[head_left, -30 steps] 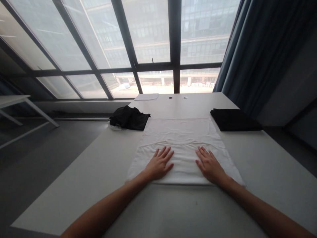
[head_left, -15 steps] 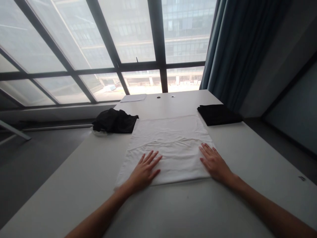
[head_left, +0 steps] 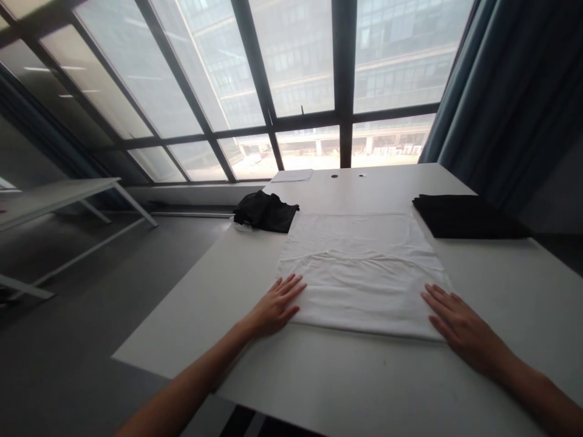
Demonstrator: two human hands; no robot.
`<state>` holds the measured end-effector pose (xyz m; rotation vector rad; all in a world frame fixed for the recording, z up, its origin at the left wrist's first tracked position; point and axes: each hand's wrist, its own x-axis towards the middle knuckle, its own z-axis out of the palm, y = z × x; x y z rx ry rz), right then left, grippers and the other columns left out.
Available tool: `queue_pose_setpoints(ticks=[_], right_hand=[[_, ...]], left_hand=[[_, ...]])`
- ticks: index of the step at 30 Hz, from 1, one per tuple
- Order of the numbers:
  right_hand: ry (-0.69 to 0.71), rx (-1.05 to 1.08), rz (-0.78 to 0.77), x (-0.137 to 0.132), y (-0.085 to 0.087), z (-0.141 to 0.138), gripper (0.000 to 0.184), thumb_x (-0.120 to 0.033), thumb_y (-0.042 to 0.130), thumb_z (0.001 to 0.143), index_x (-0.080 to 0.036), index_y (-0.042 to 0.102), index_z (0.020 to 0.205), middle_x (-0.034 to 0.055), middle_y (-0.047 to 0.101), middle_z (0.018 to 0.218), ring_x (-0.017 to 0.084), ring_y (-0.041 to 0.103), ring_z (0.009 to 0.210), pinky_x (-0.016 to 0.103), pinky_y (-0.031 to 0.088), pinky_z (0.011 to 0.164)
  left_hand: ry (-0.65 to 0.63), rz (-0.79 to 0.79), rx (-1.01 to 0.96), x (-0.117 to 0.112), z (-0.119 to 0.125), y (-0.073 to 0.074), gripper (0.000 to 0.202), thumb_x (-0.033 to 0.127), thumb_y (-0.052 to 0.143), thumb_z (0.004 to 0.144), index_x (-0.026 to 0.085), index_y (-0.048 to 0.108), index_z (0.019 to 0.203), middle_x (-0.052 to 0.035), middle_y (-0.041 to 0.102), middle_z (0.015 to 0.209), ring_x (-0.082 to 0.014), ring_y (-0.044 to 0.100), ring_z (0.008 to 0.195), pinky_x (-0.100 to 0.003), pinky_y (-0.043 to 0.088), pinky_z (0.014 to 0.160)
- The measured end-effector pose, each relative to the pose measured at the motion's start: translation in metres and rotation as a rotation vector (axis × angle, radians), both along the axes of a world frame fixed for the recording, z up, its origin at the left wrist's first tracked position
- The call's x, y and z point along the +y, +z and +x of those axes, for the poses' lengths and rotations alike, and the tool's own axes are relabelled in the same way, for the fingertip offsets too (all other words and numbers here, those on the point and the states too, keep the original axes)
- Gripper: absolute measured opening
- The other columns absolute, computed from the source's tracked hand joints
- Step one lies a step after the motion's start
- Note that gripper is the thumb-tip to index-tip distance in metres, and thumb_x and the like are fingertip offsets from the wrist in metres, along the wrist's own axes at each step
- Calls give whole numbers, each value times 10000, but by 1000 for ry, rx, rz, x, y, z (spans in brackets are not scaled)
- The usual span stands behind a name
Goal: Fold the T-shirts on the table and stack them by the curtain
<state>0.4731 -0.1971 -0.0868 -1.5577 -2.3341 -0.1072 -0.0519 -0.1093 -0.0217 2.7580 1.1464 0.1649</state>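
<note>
A white cloth (head_left: 359,267), folded flat, lies on the white table (head_left: 319,376) in front of me. My left hand (head_left: 276,305) rests flat at its near left corner, fingers stretched out and partly on the fabric. My right hand (head_left: 460,328) lies flat at the near right corner, fingers spread, touching the cloth's edge. Neither hand holds anything.
A crumpled black garment (head_left: 265,211) sits at the table's left edge. A folded black cloth (head_left: 464,216) lies at the right. A sheet of paper (head_left: 292,175) and two small round holes are at the far end by the window. Another table (head_left: 54,195) stands left.
Both hands have slid outward along the cloth's near part, from its middle to its left and right corners. The camera has swung about meanwhile.
</note>
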Motion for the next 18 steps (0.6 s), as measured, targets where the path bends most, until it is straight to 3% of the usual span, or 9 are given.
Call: queue_pose_setpoints(ticks=[3,6,9,12,15,18], right_hand=[[51,-9,-8,-6,4,6,571,-440,472,991,-206,448,1511,130,405,1572,308,364,1462,556,371,1143],[130,-22,-5,-18,12,17,608,-465,570,950,-247,459,1506,118,414,1571,320,379,1454,547,390,1136],[136,-17,45,-31,21,29,495,-438,618,932,-276,589,1398,110,506,1510,310,482,1383,489,462,1083],[119,-6,104,-41,29,36,299,-376,606,947,-277,712,1208,105,673,1289,262,646,1158,403,536,963],[157,-26,137,-45,37,39,216,-310,596,952,-270,741,1107,83,735,1076,216,693,965,351,547,870],[204,-68,146,-48,41,42,227,-233,578,953,-265,729,1120,71,740,1057,206,690,971,351,526,887]], left_hand=[[-69,-36,-23,-3,-15,9,683,511,522,986,318,262,1588,-62,258,1648,-291,192,1529,-521,208,1235],[-87,-36,-42,-8,-39,11,715,505,641,922,338,350,1554,-78,340,1616,-309,274,1501,-517,301,1205],[-49,28,-90,-12,-64,6,524,388,648,943,329,516,1447,-95,495,1495,-278,447,1398,-465,427,1136],[-62,91,-137,-13,-78,5,365,301,639,955,297,627,1320,-83,636,1298,-236,588,1239,-407,509,1056],[-131,89,-147,-13,-79,10,254,259,636,954,269,684,1203,-67,692,1208,-222,635,1179,-379,547,1012],[-165,85,-134,-13,-78,17,264,202,593,963,257,677,1208,-68,696,1239,-218,637,1200,-378,547,1024]])
